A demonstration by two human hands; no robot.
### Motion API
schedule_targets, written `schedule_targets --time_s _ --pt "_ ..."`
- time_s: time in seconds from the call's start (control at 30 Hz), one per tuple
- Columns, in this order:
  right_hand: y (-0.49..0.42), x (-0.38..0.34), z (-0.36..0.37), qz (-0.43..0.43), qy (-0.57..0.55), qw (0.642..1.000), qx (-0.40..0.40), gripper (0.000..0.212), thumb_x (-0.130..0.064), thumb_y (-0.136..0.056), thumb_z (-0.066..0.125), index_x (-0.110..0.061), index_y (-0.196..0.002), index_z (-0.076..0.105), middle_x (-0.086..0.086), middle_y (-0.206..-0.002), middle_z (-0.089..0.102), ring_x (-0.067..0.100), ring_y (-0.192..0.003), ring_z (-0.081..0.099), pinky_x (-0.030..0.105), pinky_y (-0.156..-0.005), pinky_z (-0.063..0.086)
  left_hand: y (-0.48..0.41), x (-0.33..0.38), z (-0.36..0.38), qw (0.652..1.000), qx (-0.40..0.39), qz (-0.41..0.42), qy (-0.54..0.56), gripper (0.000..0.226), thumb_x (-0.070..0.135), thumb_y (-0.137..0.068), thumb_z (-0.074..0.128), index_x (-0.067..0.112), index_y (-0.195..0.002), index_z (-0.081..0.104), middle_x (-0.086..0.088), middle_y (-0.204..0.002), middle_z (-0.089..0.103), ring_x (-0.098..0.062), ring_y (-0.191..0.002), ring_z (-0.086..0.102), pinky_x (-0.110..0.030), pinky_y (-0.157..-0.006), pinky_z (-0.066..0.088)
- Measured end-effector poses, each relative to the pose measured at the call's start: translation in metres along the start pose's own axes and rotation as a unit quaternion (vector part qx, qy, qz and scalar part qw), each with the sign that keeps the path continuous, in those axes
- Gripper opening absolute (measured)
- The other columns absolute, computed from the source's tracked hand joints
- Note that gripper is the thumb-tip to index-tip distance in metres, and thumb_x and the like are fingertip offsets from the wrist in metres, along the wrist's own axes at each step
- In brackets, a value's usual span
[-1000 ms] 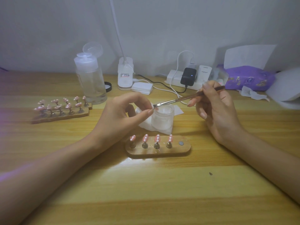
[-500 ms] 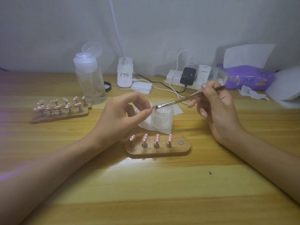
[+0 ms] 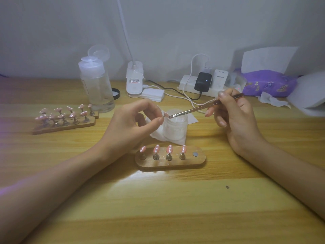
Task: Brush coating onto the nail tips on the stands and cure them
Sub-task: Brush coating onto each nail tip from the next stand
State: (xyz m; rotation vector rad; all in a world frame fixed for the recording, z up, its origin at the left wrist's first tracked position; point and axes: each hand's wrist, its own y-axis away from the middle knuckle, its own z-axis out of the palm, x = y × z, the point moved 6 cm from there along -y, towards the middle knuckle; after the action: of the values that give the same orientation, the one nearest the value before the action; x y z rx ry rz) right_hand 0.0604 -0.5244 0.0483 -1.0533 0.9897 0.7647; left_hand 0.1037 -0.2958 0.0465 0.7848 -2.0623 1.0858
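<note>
My left hand [image 3: 133, 125] pinches a small pink nail tip [image 3: 165, 115] between thumb and fingers, just left of the frosted jar [image 3: 175, 127]. My right hand [image 3: 235, 118] grips a thin brush [image 3: 202, 107] whose bristles touch that tip above the jar's mouth. In front of the jar lies a wooden stand [image 3: 170, 162] with several pink nail tips on metal pegs and one bare magnet at its right end. Two more wooden stands [image 3: 65, 123] with several pink tips sit at the left.
A clear pump bottle [image 3: 95, 85] stands behind the left stands. A white lamp base [image 3: 134, 81], pad stack [image 3: 153, 95], power strip with chargers [image 3: 202, 82] and cables line the back. A purple tissue pack [image 3: 269, 83] lies back right. White tissue [image 3: 168, 138] sits under the jar.
The brush tip has shifted slightly along the pinched nail tip; both hands stay almost in place above the jar.
</note>
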Motion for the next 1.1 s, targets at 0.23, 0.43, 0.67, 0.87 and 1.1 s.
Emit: schedule_targets --time_s 0.23,0.43,0.67,0.87,1.1 --pt "0.002 -0.003 0.008 -0.013 -0.023 0.999 -0.047 0.03 -0.022 -0.102 0.048 -0.026 -0.072 0.052 0.008 -0.068 0.072 0.01 -0.036 0.037 0.015 -0.041 0.033 0.0 -0.001 0.0 1.0 -0.002 -0.008 0.009 0.009 0.01 -0.089 0.073 0.013 -0.083 0.067 0.015 -0.077 0.065 -0.002 -0.051 0.046 -0.009 -0.051 0.035" --pt "0.001 0.0 0.002 0.008 0.0 1.0 -0.002 0.028 -0.015 -0.104 0.045 -0.018 -0.076 0.046 0.008 -0.062 0.069 0.01 -0.036 0.034 0.015 -0.04 0.031 0.001 0.0 0.0 1.0 0.003 -0.004 0.014 0.008 0.01 -0.089 0.072 0.011 -0.083 0.067 0.012 -0.078 0.065 -0.003 -0.05 0.046 -0.008 -0.05 0.034" --pt "0.0 -0.005 -0.003 0.009 -0.074 0.997 0.024 0.03 -0.017 -0.104 0.036 -0.019 -0.083 0.056 0.003 -0.061 0.062 0.013 -0.044 0.04 0.017 -0.039 0.028 0.0 0.003 -0.005 0.998 0.023 0.0 0.051 0.005 0.016 -0.089 0.071 0.012 -0.085 0.07 0.006 -0.086 0.073 0.002 -0.061 0.057 -0.022 -0.051 0.04" --pt "0.001 -0.005 0.0 -0.004 -0.058 0.998 0.007 0.037 -0.019 -0.104 0.038 -0.024 -0.079 0.065 0.003 -0.067 0.066 0.012 -0.044 0.042 0.018 -0.042 0.027 0.001 0.008 -0.005 0.994 0.012 0.018 0.107 0.017 0.026 -0.083 0.069 0.011 -0.09 0.07 -0.003 -0.088 0.077 -0.001 -0.067 0.064 -0.016 -0.051 0.039" --pt "0.0 -0.002 -0.004 0.005 -0.032 0.999 0.022 0.023 -0.021 -0.101 0.05 -0.021 -0.078 0.054 -0.001 -0.064 0.065 0.009 -0.042 0.042 0.016 -0.041 0.029 0.003 0.007 -0.007 0.996 0.027 0.029 0.079 0.007 0.009 -0.092 0.068 0.015 -0.088 0.067 -0.001 -0.09 0.077 0.003 -0.061 0.059 -0.013 -0.05 0.036"
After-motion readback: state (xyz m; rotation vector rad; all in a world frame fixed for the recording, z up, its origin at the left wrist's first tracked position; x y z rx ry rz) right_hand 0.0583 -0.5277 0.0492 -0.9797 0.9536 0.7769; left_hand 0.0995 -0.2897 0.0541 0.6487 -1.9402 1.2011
